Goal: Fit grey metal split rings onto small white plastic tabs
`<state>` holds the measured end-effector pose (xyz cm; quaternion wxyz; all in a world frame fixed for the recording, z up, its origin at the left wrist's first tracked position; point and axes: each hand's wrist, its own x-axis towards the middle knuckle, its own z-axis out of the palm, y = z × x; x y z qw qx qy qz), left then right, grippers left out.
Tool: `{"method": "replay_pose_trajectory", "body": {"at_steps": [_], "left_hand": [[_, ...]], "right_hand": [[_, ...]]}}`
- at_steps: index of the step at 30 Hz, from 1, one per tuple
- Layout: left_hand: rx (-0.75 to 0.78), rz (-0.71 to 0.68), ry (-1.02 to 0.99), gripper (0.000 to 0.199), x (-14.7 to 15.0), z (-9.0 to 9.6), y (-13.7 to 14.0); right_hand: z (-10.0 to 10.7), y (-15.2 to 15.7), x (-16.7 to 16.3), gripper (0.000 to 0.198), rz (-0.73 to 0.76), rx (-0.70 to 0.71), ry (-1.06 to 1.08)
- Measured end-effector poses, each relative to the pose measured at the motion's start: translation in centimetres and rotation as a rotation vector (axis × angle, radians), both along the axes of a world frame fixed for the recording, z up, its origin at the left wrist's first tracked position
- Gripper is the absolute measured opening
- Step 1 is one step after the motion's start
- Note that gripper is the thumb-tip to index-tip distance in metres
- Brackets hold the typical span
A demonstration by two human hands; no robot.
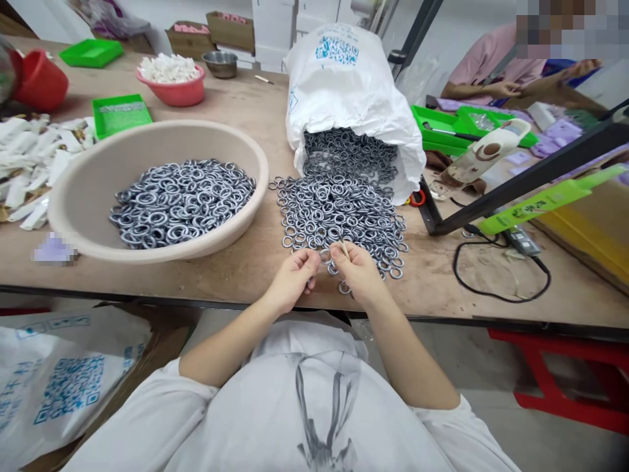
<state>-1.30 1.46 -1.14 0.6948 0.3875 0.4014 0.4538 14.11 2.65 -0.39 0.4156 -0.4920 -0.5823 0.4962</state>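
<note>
A grey ring (325, 256) shows between my two hands, close to the fingertips of both. My left hand (295, 278) is closed in a pinch beside it; whether it grips the ring's edge is hard to see. In my right hand (361, 270), also closed, a thin pale stick (344, 248) pokes up between thumb and fingers. Just beyond the hands a heap of grey rings (334, 213) spreads over the table, spilling from a tipped white sack (344, 92). To the left stands a wide beige basin (78, 203) with many similar rings (187, 203) inside.
White pieces (39, 154) lie at far left, near green trays (120, 117) and a red bowl (171, 92). On the right are a black metal frame (491, 210), a bottle (484, 154) and a black cable (457, 269). Another person (491, 65) sits behind the frame.
</note>
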Motion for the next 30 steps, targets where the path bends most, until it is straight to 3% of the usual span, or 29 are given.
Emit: {"method": "replay_pose_trajectory", "body": {"at_steps": [4, 7, 10, 13, 17, 20, 25, 30], "left_hand": [[0.095, 0.007, 0.05, 0.044, 1.5, 0.3, 0.1], [0.094, -0.019, 0.028, 0.046, 1.6, 0.6, 0.2], [0.062, -0.06, -0.033, 0.045, 1.4, 1.0, 0.2], [0.007, -0.063, -0.082, 0.043, 1.1, 1.3, 0.1], [-0.05, -0.032, -0.113, 0.043, 1.0, 1.5, 0.0], [-0.084, -0.013, -0.128, 0.044, 1.1, 1.5, 0.1], [-0.102, -0.069, -0.135, 0.045, 0.9, 1.7, -0.4], [-0.147, -0.408, -0.146, 0.048, -1.2, 1.2, -2.2]], "right_hand": [[0.0, -1.3, -1.0, 0.035, -0.144, 0.06, 0.093], [0.1, -1.3, -0.9, 0.036, -0.143, 0.208, 0.047], [0.3, -0.8, 0.0, 0.039, -0.146, 0.213, -0.007], [0.5, -0.9, 0.7, 0.043, -0.121, 0.242, -0.149], [1.1, -2.0, 0.6, 0.043, -0.023, 0.457, -0.45], [1.2, -2.5, 0.1, 0.044, -0.019, 0.523, -0.558], [0.3, -1.7, 0.4, 0.043, -0.021, 0.475, -0.56], [-0.1, 1.0, 1.8, 0.045, -0.284, 0.311, -0.644]]}}
